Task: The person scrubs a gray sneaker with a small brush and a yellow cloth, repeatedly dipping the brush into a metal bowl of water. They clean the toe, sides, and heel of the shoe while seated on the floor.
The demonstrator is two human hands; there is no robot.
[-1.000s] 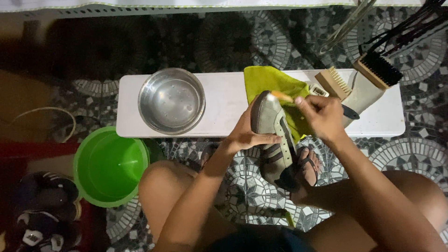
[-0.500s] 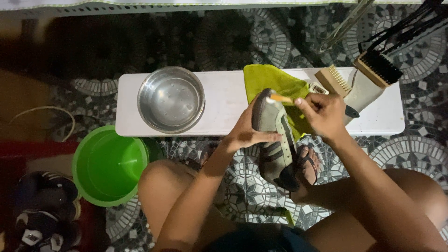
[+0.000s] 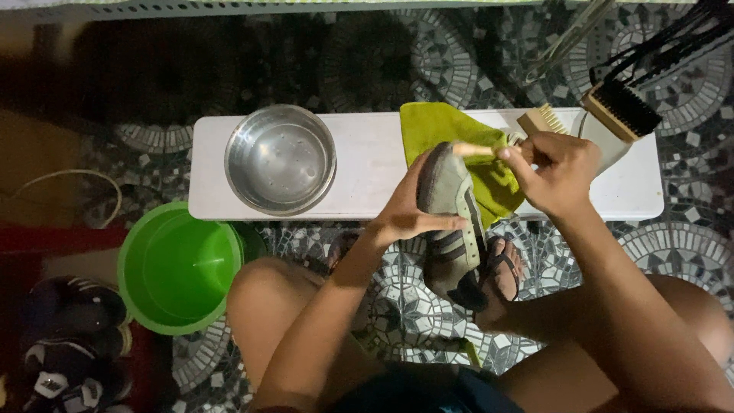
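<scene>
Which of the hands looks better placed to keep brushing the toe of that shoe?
The right hand: it holds the small brush at the toe of the shoe, while the left hand grips the shoe's side.

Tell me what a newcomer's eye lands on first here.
The grey shoe at centre, gripped by the left hand while the right hand holds a small wooden-handled brush at its toe. Behind it, a yellow-green cloth and a steel bowl sit on the white bench; a bright green bucket stands lower left.
</scene>
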